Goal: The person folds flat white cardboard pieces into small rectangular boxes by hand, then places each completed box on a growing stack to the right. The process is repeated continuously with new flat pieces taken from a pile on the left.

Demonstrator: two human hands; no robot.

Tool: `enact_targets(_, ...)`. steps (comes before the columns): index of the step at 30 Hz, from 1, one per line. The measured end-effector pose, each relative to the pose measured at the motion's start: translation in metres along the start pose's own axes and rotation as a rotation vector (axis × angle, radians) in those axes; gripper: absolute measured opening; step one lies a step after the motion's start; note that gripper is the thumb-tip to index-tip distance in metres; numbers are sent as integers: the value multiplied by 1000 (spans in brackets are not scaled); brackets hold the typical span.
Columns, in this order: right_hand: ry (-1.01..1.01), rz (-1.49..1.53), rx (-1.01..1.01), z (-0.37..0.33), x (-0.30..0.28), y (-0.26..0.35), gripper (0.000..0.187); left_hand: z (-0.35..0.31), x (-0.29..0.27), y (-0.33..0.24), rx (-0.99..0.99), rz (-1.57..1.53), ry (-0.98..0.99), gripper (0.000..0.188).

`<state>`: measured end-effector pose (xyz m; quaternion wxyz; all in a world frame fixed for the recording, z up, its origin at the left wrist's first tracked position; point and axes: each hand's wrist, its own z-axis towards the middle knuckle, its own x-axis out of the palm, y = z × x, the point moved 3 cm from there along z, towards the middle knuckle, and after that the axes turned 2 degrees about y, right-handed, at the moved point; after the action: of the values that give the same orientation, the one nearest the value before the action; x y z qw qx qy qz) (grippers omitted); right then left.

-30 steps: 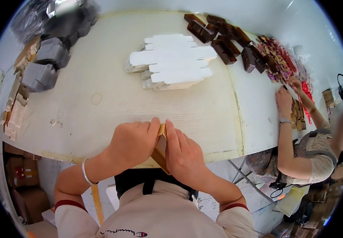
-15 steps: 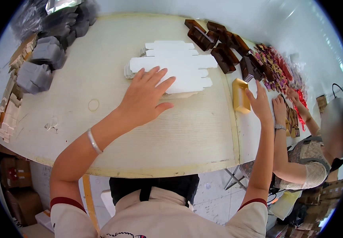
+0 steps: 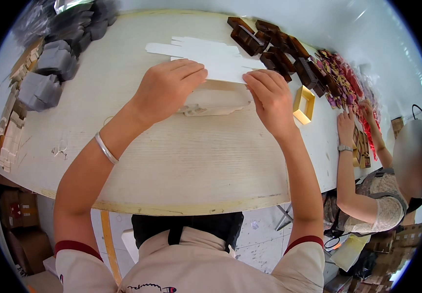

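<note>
A flat white carton blank (image 3: 216, 59) with cut flaps is tilted up between my two hands. My left hand (image 3: 171, 92) pinches its near edge on the left, fingers closed. At the right end of that same edge, my right hand (image 3: 272, 101) grips it between thumb and fingers. Beneath the blank, the near side of a white stack of flat cartons (image 3: 216, 108) shows; the blank and my hands hide the rest. A gold rectangular box (image 3: 297, 111), open through its middle, stands on the table beside my right hand.
Dark brown trays (image 3: 274, 63) lie at the back right, near a heap of small purple and gold packets (image 3: 338, 83). Grey plastic pieces (image 3: 40, 92) sit at the left. A co-worker (image 3: 362, 205) works on the right. A rubber band (image 3: 107, 120) lies by my left forearm.
My right hand has come left from the gold box to the blank, and the gold box now stands turned. Both hands now hold the blank, its near edge raised off the stack.
</note>
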<state>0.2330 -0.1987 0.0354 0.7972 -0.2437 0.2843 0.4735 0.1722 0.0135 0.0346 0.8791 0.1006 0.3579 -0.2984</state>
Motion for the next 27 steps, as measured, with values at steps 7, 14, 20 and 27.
enact_targets(7, 55, -29, -142, -23, 12, 6, 19, -25, 8, -13, -189, -162, 202, 29)
enact_targets(14, 235, 370, 92, -24, 7, -2, 8, -17, 5, 1, -590, -442, 490, 27)
enact_targets(20, 339, 266, 174, 1, 0, -14, 8, 10, -4, -2, -463, -163, 528, 20)
enact_targets(27, -95, -170, -261, 1, -90, 66, 10, -7, -84, -77, 279, 193, -166, 18)
